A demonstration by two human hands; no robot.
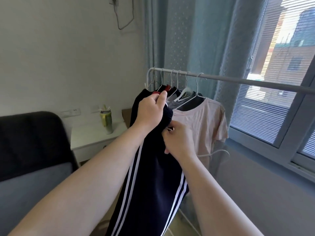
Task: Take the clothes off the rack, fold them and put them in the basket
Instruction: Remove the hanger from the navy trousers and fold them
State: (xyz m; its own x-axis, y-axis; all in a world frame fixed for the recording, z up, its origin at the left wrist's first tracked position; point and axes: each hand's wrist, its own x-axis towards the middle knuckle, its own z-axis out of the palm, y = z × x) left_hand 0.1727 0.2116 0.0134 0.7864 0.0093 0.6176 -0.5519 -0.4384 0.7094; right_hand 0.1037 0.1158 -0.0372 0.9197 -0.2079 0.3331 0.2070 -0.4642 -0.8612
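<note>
At the rack (238, 80), left hand (150, 110) and right hand (179, 139) fingers clutching navy trousers (153, 184), right fingertips hidden, hems cropped.

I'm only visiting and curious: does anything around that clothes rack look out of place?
One empty white hanger hangs low beside the pink T-shirt, while the others hook over the top rail; what holds it is hidden. The left hand and right hand grip the striped trousers. Nothing looks spilled or damaged.
</note>
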